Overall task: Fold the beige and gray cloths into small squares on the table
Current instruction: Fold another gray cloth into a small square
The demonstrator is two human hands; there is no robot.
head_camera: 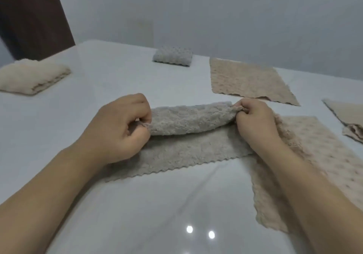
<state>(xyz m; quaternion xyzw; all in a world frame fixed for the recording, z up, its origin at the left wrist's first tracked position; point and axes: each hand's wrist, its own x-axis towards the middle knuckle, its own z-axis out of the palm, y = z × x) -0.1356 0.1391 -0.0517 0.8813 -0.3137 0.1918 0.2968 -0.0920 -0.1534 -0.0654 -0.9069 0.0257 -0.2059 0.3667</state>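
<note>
white desk (82,100), glossy, carrying every cloth. flat beige cloth (306,155) under the right forearm, one edge tucked beneath the gray cloth; two more unfolded beige cloths, one far right (247,78) and one at the right edge (345,114), apparently waiting their turn. gray cloth (188,133) at centre, its far edge lifted and drawn toward the person so that it doubles over the near half, which lies flat with its scalloped hem facing the viewer; judged to be the first fold, not yet laid down. folded cream bundle (33,76) far left and folded gray square (172,56) at the back, set apart as finished pieces. left hand (119,128) and right hand (255,124): fingers curled, each pinching one corner of the raised edge, keeping it taut and level.
</note>
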